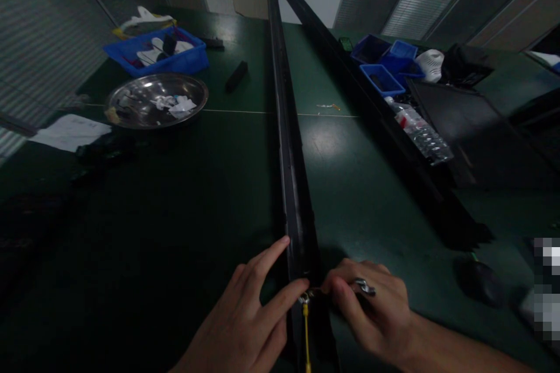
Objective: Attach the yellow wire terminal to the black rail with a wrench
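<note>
A long black metal channel [292,186] runs away from me across the green table. My left hand [247,315] lies over its near end with fingers spread. The index fingertip touches the channel's left edge, and the thumb tip rests beside a small shiny fitting [305,298]. A yellow cord [307,335] leads from that fitting toward me inside the channel. On the other side, my right hand [371,303] is closed near the fitting. A bit of silver metal [364,287] shows at its fingers; whether it is a tool's end or a ring, I cannot tell.
A second black rail [385,122] lies to the right. Beyond it are blue bins [382,80], a plastic bottle [422,131] and a dark flat panel [485,134]. At left stand a steel bowl [196,93] and a blue basket [192,61]. A dark computer mouse [479,282] sits at right.
</note>
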`<state>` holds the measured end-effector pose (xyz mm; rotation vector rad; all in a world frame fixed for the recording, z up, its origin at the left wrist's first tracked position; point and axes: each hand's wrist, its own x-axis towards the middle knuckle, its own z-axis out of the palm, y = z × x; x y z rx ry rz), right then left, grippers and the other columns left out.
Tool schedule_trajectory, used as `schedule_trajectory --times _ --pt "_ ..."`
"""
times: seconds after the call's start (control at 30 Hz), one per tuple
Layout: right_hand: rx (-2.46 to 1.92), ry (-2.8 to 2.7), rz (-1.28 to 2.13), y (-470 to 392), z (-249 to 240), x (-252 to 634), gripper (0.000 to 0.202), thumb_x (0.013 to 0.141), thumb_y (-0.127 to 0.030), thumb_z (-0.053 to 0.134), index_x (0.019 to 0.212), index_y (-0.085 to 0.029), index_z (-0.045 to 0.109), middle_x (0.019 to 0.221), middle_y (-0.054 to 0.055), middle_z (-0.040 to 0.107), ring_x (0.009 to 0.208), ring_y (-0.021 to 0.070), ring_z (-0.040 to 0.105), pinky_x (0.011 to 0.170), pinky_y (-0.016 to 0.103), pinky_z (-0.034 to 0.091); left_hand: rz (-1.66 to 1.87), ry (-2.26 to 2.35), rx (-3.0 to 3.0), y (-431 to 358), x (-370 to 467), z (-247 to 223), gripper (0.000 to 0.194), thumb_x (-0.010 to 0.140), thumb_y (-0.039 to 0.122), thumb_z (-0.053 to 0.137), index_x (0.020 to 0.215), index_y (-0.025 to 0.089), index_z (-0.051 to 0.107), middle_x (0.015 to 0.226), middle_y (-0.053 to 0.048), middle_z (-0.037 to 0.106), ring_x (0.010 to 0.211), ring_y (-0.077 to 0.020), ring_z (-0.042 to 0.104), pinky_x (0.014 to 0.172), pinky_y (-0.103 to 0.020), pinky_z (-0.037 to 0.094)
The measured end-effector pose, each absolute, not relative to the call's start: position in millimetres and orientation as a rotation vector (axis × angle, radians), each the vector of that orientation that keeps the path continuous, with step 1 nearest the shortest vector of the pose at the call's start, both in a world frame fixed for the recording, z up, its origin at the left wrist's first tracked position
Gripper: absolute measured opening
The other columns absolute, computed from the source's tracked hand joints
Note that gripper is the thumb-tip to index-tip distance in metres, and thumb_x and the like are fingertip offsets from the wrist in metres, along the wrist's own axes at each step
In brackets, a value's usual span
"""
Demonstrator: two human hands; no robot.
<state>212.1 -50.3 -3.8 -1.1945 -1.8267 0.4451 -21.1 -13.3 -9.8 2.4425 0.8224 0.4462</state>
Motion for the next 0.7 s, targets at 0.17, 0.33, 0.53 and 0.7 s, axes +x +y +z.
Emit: schedule_trajectory --times 0.17,0.33,0.53,0.7 --pt "-1.197 -1.782 0.411 -49.0 -4.1 211.1 0.019 0.1 -0.006 0.049 0.09 -0.016 0.062 0.065 0.0 0.065 0.052 0.0093 0.061 0.048 0.022 0.045 0.452 0.801 2.452 -12.7 -21.2 -9.0 0.059 0.094 -0.001 0.041 0.146 0.027 0.052 0.168 -0.007 0.013 0.144 -0.03 0.039 0.107 -0.051 0.054" --pt "-1.193 -1.843 0.414 -53.4 -1.0 209.7 0.018 0.099 -0.005 0.049 0.091 -0.016 0.062 0.063 0.0 0.066 0.049 0.0093 0.062 0.048 0.023 0.046 0.431 0.821 2.446 -14.0 -21.1 -6.8 0.056 0.094 0.0 0.043 0.141 0.027 0.056 0.168 -0.006 0.015 0.141 -0.0305 0.043 0.105 -0.049 0.055" --pt "-1.201 -1.862 0.423 -53.8 1.1 209.3 0.02 0.101 -0.008 0.047 0.091 -0.018 0.061 0.061 -0.002 0.065 0.045 0.0095 0.06 0.045 0.025 0.046 0.437 0.832 2.435 -13.3 -20.9 -4.4 0.058 0.093 -0.001 0.043 0.141 0.027 0.057 0.169 -0.006 0.016 0.141 -0.0318 0.044 0.106 -0.05 0.054" --pt "-1.21 -1.811 0.401 -61.0 3.9 208.2 0.018 0.095 -0.004 0.054 0.095 -0.019 0.062 0.065 -0.001 0.071 0.05 0.0116 0.068 0.047 0.023 0.052 0.392 0.847 2.415 -15.4 -23.8 -1.5 0.06 0.086 -0.001 0.052 0.139 0.027 0.057 0.169 -0.007 0.016 0.141 -0.0341 0.043 0.107 -0.054 0.052"
